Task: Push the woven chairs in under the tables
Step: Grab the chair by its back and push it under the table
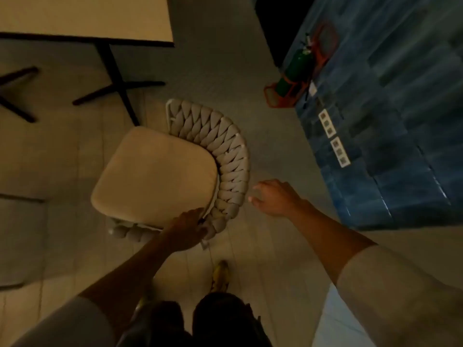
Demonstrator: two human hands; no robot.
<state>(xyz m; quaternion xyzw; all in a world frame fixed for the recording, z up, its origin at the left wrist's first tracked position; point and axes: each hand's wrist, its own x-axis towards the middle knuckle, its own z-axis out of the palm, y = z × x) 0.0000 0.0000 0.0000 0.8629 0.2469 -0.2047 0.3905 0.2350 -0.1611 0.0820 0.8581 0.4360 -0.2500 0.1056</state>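
A woven chair with a curved braided backrest and a beige seat cushion stands on the floor, out from the table. The pale table top is at the upper left on a black pedestal leg with a cross base. My left hand grips the near end of the chair's woven backrest. My right hand hovers just right of the backrest with fingers apart, not touching it.
A blue tiled wall runs along the right with white socket plates. A green fire extinguisher in an orange stand sits at its foot. Another black table base is at far left. My foot is below the chair.
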